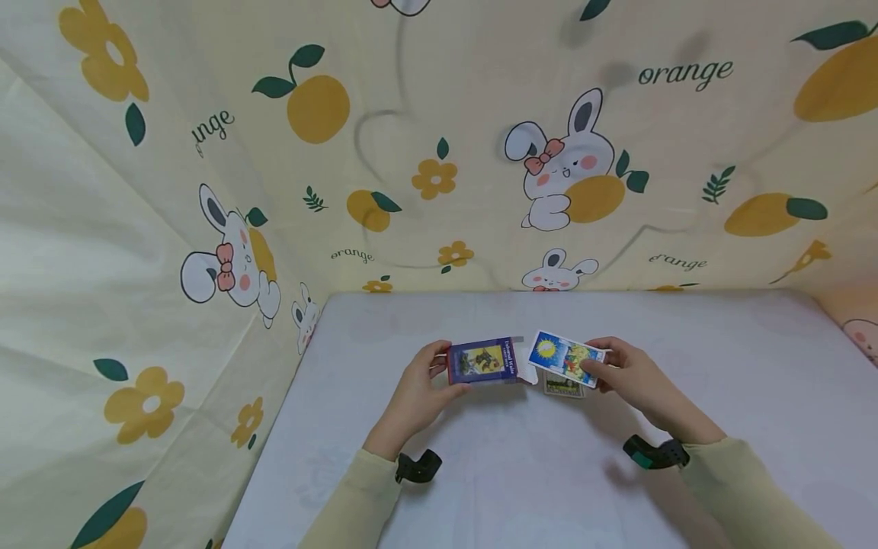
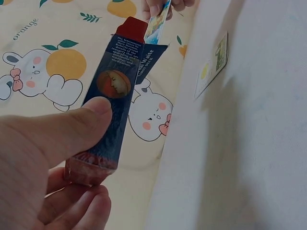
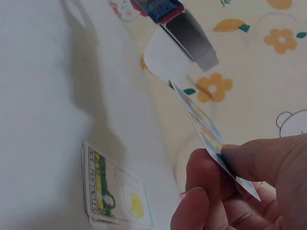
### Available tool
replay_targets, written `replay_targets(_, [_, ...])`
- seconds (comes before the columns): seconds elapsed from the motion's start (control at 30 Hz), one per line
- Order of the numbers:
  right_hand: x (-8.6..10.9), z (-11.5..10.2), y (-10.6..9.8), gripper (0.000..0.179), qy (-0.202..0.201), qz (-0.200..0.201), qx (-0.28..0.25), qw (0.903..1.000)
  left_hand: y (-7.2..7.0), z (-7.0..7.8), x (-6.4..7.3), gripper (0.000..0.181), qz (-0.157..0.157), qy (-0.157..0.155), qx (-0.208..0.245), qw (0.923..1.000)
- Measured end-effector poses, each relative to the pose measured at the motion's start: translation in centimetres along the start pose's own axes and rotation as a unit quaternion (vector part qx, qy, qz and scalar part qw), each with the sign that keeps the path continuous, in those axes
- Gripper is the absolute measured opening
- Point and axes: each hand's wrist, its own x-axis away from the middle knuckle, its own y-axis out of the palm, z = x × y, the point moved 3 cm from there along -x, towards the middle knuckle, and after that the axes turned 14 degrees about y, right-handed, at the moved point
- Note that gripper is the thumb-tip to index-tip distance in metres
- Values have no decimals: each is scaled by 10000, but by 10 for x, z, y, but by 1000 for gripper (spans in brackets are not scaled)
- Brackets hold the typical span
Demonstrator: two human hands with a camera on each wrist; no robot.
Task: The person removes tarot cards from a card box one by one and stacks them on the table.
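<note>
The left hand [image 1: 427, 387] grasps a dark blue card box [image 1: 482, 361], its thumb along one narrow side and its other fingers curled about the closed end, as the left wrist view shows. Seen from the head, the box's open end points to three o'clock, with a white flap [image 1: 527, 369] folded out. Just past it, at three o'clock from the box, the right hand [image 1: 632, 383] pinches a sun-printed card [image 1: 559, 356] between thumb and fingers; whether card and flap touch cannot be told. At six o'clock from that card, a small card stack [image 1: 565, 389] lies face up on the white bench [image 1: 480, 496]. Black wristbands [image 1: 418, 467] circle both wrists, and a bunny-and-orange cloth [image 1: 439, 99] rises at twelve o'clock
</note>
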Motion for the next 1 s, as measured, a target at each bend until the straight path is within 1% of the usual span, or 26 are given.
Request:
replay_targets(0.13, [-1,2,-3,63,156,-31,-113,9998,0,0,1,78,-1,-5,-3,10000])
replay_targets(0.23, [-2,4,-3,63,192,-56,-203,9996,0,0,1,78,-9,-34,-22,10000])
replay_targets(0.47, [-2,5,-3,60,150,-47,-368,9992,0,1,2,78,9,-19,-96,10000])
replay_targets(0.63, [-2,5,-1,53,29,-29,-544,9985,0,2,2,79,-2,-42,-81,10000])
replay_targets(0.73, [-3,6,0,53,33,-58,-612,9981,0,2,3,79,-19,-35,-55,10000])
replay_targets(0.87, [-6,7,2,58,88,-92,-494,9987,0,2,4,79,-29,-31,-40,10000])
replay_targets(1.0, [-7,7,4,55,181,36,-250,9995,0,3,3,79,-28,-33,-51,10000])
